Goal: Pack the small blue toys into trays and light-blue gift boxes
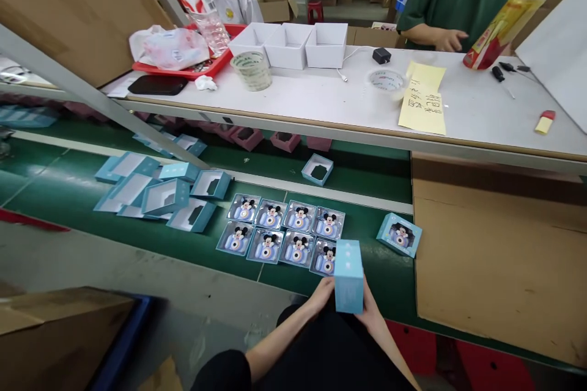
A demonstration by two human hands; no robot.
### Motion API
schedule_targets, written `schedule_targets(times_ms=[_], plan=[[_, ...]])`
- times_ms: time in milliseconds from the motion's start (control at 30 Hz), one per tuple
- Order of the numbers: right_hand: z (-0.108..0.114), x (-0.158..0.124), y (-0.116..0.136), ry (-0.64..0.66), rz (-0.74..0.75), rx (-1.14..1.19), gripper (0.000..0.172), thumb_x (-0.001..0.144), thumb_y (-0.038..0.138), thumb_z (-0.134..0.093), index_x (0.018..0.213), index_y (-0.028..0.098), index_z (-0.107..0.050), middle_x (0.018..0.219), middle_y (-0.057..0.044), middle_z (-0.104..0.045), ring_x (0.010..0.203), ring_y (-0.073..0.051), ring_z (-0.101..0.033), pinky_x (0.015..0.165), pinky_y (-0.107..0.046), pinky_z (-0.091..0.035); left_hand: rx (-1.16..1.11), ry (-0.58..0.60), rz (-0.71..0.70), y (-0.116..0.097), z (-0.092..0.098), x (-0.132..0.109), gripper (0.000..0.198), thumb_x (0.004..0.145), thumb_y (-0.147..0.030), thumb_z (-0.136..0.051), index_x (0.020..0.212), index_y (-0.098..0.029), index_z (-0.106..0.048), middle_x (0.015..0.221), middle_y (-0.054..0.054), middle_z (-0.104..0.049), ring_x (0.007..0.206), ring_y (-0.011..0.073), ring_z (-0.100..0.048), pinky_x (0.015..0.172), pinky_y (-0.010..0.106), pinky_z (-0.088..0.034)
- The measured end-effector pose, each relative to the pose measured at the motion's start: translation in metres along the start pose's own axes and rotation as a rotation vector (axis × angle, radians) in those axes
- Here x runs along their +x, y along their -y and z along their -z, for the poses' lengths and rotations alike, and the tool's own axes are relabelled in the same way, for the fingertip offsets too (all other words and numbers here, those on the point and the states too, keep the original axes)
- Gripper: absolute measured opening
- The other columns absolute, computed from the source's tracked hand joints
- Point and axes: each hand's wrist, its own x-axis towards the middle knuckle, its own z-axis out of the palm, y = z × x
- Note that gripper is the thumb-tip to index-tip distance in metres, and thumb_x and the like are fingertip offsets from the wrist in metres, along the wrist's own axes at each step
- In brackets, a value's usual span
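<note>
A closed light-blue box (348,276) stands on end between my two hands at the near edge of the green belt (68,195). My left hand (321,294) grips its left side and my right hand (370,311) grips its right side, fingers closed against it. Just beyond it lie several open trays with blue cartoon-mouse toy cameras (287,233) packed in two rows. One more boxed camera (400,234) sits alone to the right.
Empty blue box halves (160,189) are heaped on the belt at left. A white table (477,107) carries white boxes (293,44), tape rolls, yellow notes and a red tray. Two people stand behind it. Brown cardboard (499,256) lies right.
</note>
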Motion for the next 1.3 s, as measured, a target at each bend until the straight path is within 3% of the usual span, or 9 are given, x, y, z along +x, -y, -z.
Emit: schedule_targets(times_ms=[100, 200, 367, 500, 600, 733, 900, 1033, 1300], plan=[[0.015, 0.018, 0.000, 0.027, -0.100, 0.115, 0.083, 0.067, 0.075, -0.068, 0.129, 0.020, -0.063, 0.113, -0.013, -0.073, 0.109, -0.036, -0.067, 0.087, -0.046, -0.056, 0.440, -0.156, -0.241, -0.008, 0.025, 0.008, 0.026, 0.087, -0.032, -0.056, 0.100, -0.017, -0.072, 0.107, 0.011, -0.072, 0.107, 0.0284, -0.062, 0.099, 0.044, -0.047], [0.026, 0.037, 0.000, -0.028, -0.069, 0.062, 0.096, 0.061, 0.059, -0.082, 0.144, 0.024, -0.048, 0.126, -0.009, -0.068, 0.119, -0.031, -0.062, 0.095, -0.041, -0.055, 0.971, -0.403, -0.408, -0.025, 0.056, 0.029, 0.038, 0.089, -0.015, -0.045, 0.121, -0.016, -0.065, 0.136, 0.016, -0.057, 0.131, 0.0319, -0.048, 0.110, 0.053, -0.036], [-0.001, 0.058, -0.002, 0.006, 0.062, -0.097, 0.103, 0.062, 0.056, -0.081, 0.149, 0.020, -0.039, 0.132, -0.010, -0.065, 0.122, -0.029, -0.060, 0.101, -0.042, -0.051, 1.438, -0.357, -0.384, -0.045, 0.079, 0.060, 0.049, 0.084, -0.005, -0.043, 0.131, -0.010, -0.057, 0.154, 0.022, -0.038, 0.147, 0.0350, -0.028, 0.114, 0.056, -0.027], [-0.034, 0.068, 0.000, -0.025, 0.149, -0.149, 0.103, 0.058, 0.054, -0.082, 0.146, 0.018, -0.044, 0.128, -0.011, -0.067, 0.118, -0.031, -0.062, 0.098, -0.043, -0.051, 1.477, -0.367, -0.376, -0.044, 0.081, 0.056, 0.045, 0.082, -0.004, -0.042, 0.121, -0.012, -0.064, 0.149, 0.020, -0.045, 0.144, 0.0357, -0.032, 0.113, 0.055, -0.029], [-0.030, 0.071, 0.001, -0.030, 0.092, -0.171, 0.099, 0.058, 0.056, -0.081, 0.143, 0.017, -0.048, 0.125, -0.012, -0.068, 0.117, -0.033, -0.063, 0.094, -0.042, -0.054, 1.455, -0.380, -0.373, -0.036, 0.075, 0.049, 0.039, 0.082, -0.004, -0.041, 0.109, -0.012, -0.068, 0.142, 0.020, -0.051, 0.138, 0.0362, -0.039, 0.112, 0.055, -0.031], [0.011, 0.067, 0.000, -0.068, 0.079, -0.152, 0.099, 0.058, 0.060, -0.080, 0.142, 0.019, -0.049, 0.125, -0.011, -0.068, 0.118, -0.033, -0.063, 0.092, -0.042, -0.054, 1.389, -0.380, -0.368, -0.021, 0.056, 0.046, 0.043, 0.082, -0.009, -0.043, 0.121, -0.014, -0.063, 0.141, 0.018, -0.051, 0.136, 0.0360, -0.040, 0.113, 0.058, -0.030], [0.075, 0.055, 0.007, -0.142, 0.097, -0.190, 0.095, 0.060, 0.062, -0.080, 0.139, 0.017, -0.052, 0.117, -0.011, -0.072, 0.114, -0.032, -0.064, 0.094, -0.041, -0.053, 1.192, -0.231, -0.298, -0.004, 0.034, 0.047, 0.054, 0.092, -0.020, -0.035, 0.146, -0.014, -0.041, 0.146, 0.018, -0.044, 0.129, 0.0293, -0.051, 0.105, 0.044, -0.044], [0.100, 0.050, 0.013, -0.151, 0.082, -0.243, 0.096, 0.061, 0.061, -0.081, 0.141, 0.018, -0.049, 0.127, -0.013, -0.067, 0.119, -0.033, -0.061, 0.096, -0.042, -0.051, 1.143, -0.295, -0.297, 0.004, 0.024, 0.050, 0.055, 0.091, -0.020, -0.040, 0.145, -0.010, -0.040, 0.143, 0.021, -0.046, 0.133, 0.0318, -0.046, 0.109, 0.047, -0.040], [0.046, 0.062, -0.004, -0.106, 0.078, -0.147, 0.101, 0.058, 0.063, -0.080, 0.142, 0.019, -0.045, 0.131, -0.012, -0.065, 0.121, -0.032, -0.061, 0.096, -0.040, -0.052, 1.052, -0.382, -0.350, -0.008, 0.031, 0.068, 0.051, 0.091, -0.016, -0.036, 0.141, -0.016, -0.047, 0.141, 0.015, -0.052, 0.132, 0.0274, -0.047, 0.110, 0.047, -0.040]])
